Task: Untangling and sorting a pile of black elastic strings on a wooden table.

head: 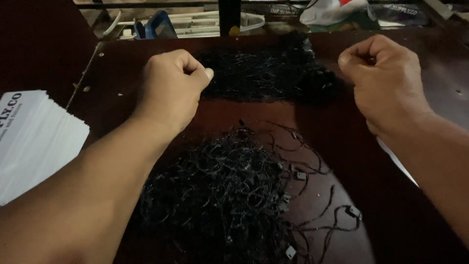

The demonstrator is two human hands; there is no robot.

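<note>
Head view: the far heap of black strings (266,76) lies on the dark red table (430,210), between the two hands.
Left hand (171,88): closed fist, thumb pinching at the heap's left edge.
Right hand (383,78): closed fist just beside the right edge; whether it grips a string, I cannot tell.
Long axis: left to right.
Near tangle of strings (224,200): lies below the forearms, apart from both hands.

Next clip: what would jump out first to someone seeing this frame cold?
Two closed fists, the left hand and the right hand, held over a dark brown table, each pinching at black string. Between and below them lie two tangled heaps: the near pile of black cords with small tags, and a far pile of black cords. A stack of white cards sits at the left edge.
</note>
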